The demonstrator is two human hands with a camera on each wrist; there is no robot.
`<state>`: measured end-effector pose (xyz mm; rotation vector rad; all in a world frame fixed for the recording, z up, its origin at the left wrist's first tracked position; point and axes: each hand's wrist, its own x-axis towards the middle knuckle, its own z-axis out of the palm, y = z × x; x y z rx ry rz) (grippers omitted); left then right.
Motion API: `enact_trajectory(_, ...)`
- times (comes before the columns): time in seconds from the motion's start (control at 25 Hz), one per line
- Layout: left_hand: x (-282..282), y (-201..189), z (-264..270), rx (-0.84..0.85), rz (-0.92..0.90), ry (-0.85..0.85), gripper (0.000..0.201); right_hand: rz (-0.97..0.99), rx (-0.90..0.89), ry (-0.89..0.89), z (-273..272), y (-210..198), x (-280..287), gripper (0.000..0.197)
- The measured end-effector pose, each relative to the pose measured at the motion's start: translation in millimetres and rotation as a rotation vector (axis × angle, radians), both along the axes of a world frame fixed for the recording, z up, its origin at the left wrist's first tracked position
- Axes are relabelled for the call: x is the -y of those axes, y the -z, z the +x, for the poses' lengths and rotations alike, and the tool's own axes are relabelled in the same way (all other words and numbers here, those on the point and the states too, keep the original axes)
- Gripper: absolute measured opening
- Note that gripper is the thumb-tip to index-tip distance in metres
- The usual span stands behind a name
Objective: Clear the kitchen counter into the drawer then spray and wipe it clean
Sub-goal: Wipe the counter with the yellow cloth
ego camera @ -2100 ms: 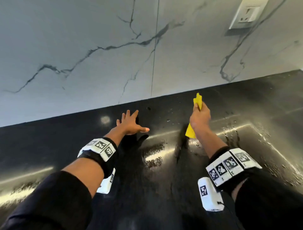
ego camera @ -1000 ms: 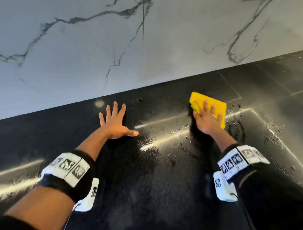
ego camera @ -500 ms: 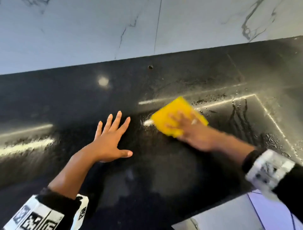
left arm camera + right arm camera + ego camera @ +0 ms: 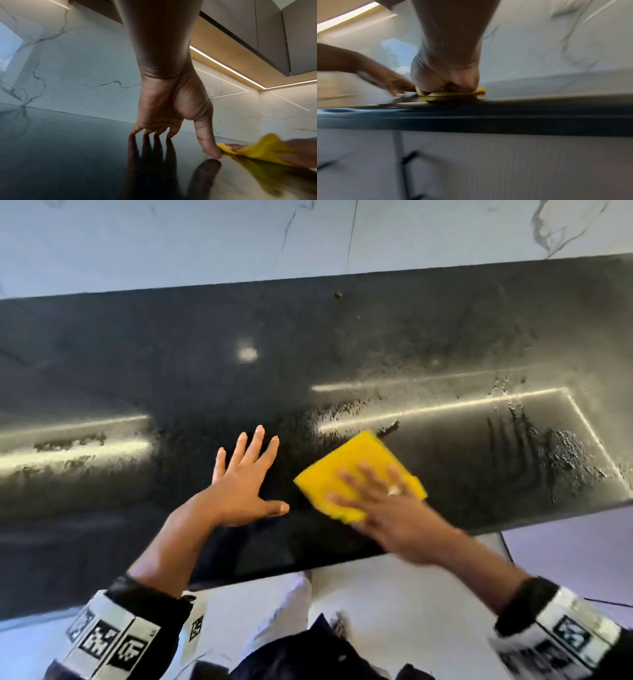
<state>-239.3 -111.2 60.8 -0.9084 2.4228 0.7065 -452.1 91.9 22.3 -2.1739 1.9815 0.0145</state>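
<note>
A folded yellow cloth (image 4: 346, 470) lies flat on the black counter (image 4: 171, 364) close to its front edge. My right hand (image 4: 387, 505) presses on the cloth with straight, spread fingers and covers its near half. My left hand (image 4: 239, 477) rests flat on the bare counter just left of the cloth, fingers spread, thumb tip a short gap from the cloth's corner. In the left wrist view my left hand (image 4: 171, 121) touches the counter with its fingertips and the yellow cloth (image 4: 257, 150) shows at the right. In the blurred right wrist view the cloth (image 4: 452, 93) sits under my right hand (image 4: 445, 78).
Wet streaks and droplets (image 4: 561, 450) cover the right part of the counter. A white marble backsplash (image 4: 205, 241) runs along the back. The counter's front edge (image 4: 342, 563) is near my hands, with pale cabinet fronts (image 4: 505, 162) below. Upper cabinets (image 4: 257, 27) hang overhead.
My right hand has swept the cloth from the back right of the counter toward the front edge and leftward, close to my left hand. The left hand stays planted flat.
</note>
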Motion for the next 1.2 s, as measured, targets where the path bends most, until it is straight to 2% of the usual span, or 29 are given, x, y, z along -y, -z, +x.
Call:
enact_trajectory(0.04, -16, 0, 1, -0.004, -0.010, -0.005, 0.114, -0.038, 0.025, 0.194, -28, 1, -14, 0.054)
enact_trajectory(0.12, -43, 4, 0, -0.028, -0.023, -0.027, 0.110, -0.053, 0.160, 0.736, -69, 1, -22, 0.052)
enact_trajectory(0.16, -55, 5, 1, -0.047, -0.028, -0.045, 0.107, -0.068, 0.197, 0.943, -69, 1, -23, 0.051)
enact_trajectory(0.2, -66, 8, 2, -0.069, -0.033, -0.068, 0.104, -0.075, 0.184, 1.034, -51, 1, -21, 0.051)
enact_trajectory(0.24, -75, 10, 4, -0.087, -0.040, -0.088, 0.102, -0.066, 0.146, 0.991, -20, 2, -21, 0.052)
enact_trajectory(0.36, -94, 16, 9, -0.104, -0.067, -0.104, 0.103, -0.099, 0.124, 0.372, 75, 15, -59, 0.055)
enact_trajectory(0.4, -95, 16, 10, -0.099, -0.069, -0.111, 0.102, -0.091, 0.118, 0.260, 75, 15, -80, 0.054)
enact_trajectory(0.44, -95, 14, 9, -0.092, -0.064, -0.119, 0.102, -0.078, 0.147, 0.230, 54, 11, -93, 0.053)
enact_trajectory(0.48, -95, 12, 6, -0.082, -0.057, -0.120, 0.101, -0.093, 0.142, 0.309, 24, 10, -102, 0.052)
enact_trajectory(0.56, -87, 5, -7, -0.060, -0.061, -0.074, 0.100, -0.120, 0.128, 0.643, -42, 2, -93, 0.049)
enact_trajectory(0.64, -69, -5, -29, -0.031, -0.092, -0.020, 0.103, -0.043, 0.230, 1.010, -98, -7, -43, 0.051)
enact_trajectory(0.68, -58, -10, -43, -0.014, -0.103, -0.002, 0.106, 0.010, 0.281, 1.107, -110, -13, -8, 0.052)
enact_trajectory(0.72, -45, -14, -57, 0.002, -0.110, 0.011, 0.110, 0.083, 0.287, 1.092, -105, -19, 27, 0.053)
enact_trajectory(0.76, -32, -19, -71, 0.015, -0.113, 0.022, 0.115, 0.149, 0.249, 0.972, -88, -22, 55, 0.053)
enact_trajectory(0.84, -4, -28, -98, 0.041, -0.114, 0.053, 0.125, 0.205, 0.180, 0.555, -30, -21, 73, 0.055)
enact_trajectory(0.88, 11, -30, -110, 0.048, -0.108, 0.065, 0.130, 0.204, 0.184, 0.380, -5, -20, 61, 0.055)
enact_trajectory(0.92, 26, -32, -122, 0.047, -0.089, 0.068, 0.133, 0.181, 0.180, 0.279, 5, -12, 37, 0.053)
enact_trajectory(0.96, 42, -32, -134, 0.045, -0.060, 0.069, 0.134, 0.127, 0.188, 0.267, 0, -6, 10, 0.052)
enact_trajectory(1.0, 57, -32, -147, 0.041, -0.035, 0.071, 0.134, 0.095, 0.193, 0.334, -20, -6, -14, 0.052)
enact_trajectory(1.08, 86, -28, -169, 0.041, -0.033, 0.079, 0.134, 0.047, 0.126, 0.668, -85, -1, -31, 0.055)
enact_trajectory(1.16, 108, -24, -189, 0.052, -0.031, 0.083, 0.134, 0.080, 0.169, 1.102, -142, -5, 5, 0.055)
enact_trajectory(1.2, 119, -22, -201, 0.052, -0.024, 0.077, 0.134, 0.097, 0.216, 1.242, -156, -7, 38, 0.055)
